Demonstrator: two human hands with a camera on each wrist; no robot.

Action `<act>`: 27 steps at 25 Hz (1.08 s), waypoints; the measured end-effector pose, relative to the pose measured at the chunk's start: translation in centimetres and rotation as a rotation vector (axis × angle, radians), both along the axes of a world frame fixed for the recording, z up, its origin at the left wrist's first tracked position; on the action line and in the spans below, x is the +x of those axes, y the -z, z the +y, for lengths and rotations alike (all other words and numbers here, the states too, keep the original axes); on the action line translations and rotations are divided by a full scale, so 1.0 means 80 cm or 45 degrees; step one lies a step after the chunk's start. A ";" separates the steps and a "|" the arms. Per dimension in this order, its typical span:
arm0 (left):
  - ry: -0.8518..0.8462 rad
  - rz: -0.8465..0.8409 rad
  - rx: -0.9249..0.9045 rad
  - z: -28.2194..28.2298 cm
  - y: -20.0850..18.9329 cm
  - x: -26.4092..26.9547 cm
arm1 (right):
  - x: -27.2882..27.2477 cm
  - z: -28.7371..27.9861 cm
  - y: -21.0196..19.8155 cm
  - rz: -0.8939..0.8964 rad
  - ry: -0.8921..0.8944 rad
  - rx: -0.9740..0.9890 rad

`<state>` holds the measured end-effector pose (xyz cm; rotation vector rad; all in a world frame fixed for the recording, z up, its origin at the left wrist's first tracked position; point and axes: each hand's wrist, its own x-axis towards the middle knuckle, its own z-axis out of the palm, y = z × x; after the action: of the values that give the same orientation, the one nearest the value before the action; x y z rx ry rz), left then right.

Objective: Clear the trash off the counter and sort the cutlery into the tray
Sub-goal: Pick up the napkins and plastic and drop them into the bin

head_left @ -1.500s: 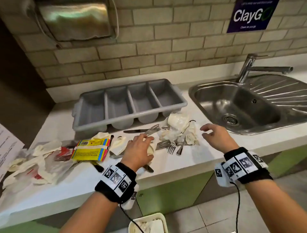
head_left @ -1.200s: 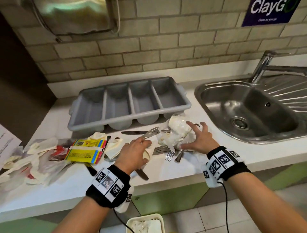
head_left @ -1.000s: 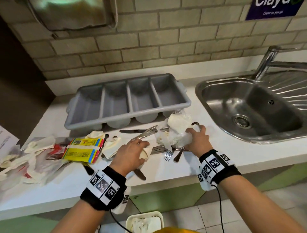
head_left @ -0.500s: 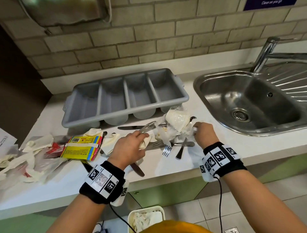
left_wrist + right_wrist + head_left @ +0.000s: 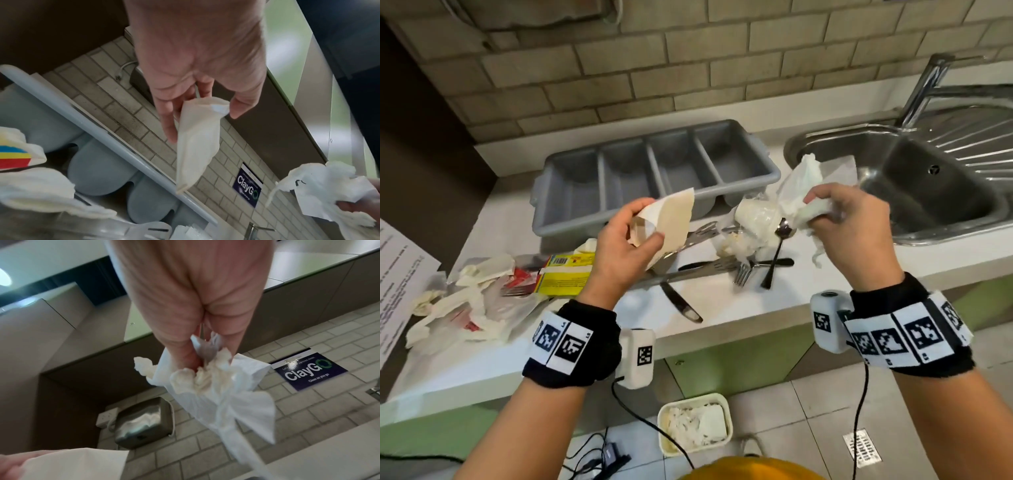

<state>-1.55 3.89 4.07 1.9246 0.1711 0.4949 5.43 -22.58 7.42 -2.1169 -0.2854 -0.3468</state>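
Trash is in both my hands, raised above the counter (image 5: 722, 308). My left hand (image 5: 619, 253) pinches a beige folded napkin (image 5: 671, 226) between thumb and curled fingers (image 5: 166, 123), left of centre in the head view; the napkin hangs free, touching nothing else. My right hand (image 5: 856, 236) is clenched tightly round a crumpled white tissue wad (image 5: 216, 386), at right of centre, in front of the sink (image 5: 928, 205); loose ends trail from the fist. The grey cutlery tray (image 5: 654, 171) stands at upper centre of the head view, all four compartments holding nothing. Below it on the counter lie forks (image 5: 739, 274), a spoon (image 5: 777, 246) and a knife (image 5: 681, 301), mixed with more crumpled paper (image 5: 753, 219). A yellow packet (image 5: 565, 277) and wrappers (image 5: 465, 301) lie at centre left. A white bin (image 5: 695, 428) with paper inside sits on the floor at bottom centre.
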 end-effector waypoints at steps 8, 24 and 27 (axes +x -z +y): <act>0.024 -0.233 -0.084 -0.014 0.063 -0.169 | -0.193 0.036 0.065 0.277 -0.430 0.177; -0.219 0.977 -0.220 -0.039 0.531 -0.267 | -0.245 0.049 0.487 0.801 -0.825 -0.220; -0.075 1.080 -0.225 -0.036 0.623 -0.237 | -0.230 0.061 0.593 0.829 -0.826 -0.277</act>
<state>-20.54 1.00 -45.76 1.8471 0.7872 -0.3223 -13.00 -17.68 -40.00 -2.0827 -0.6075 0.7655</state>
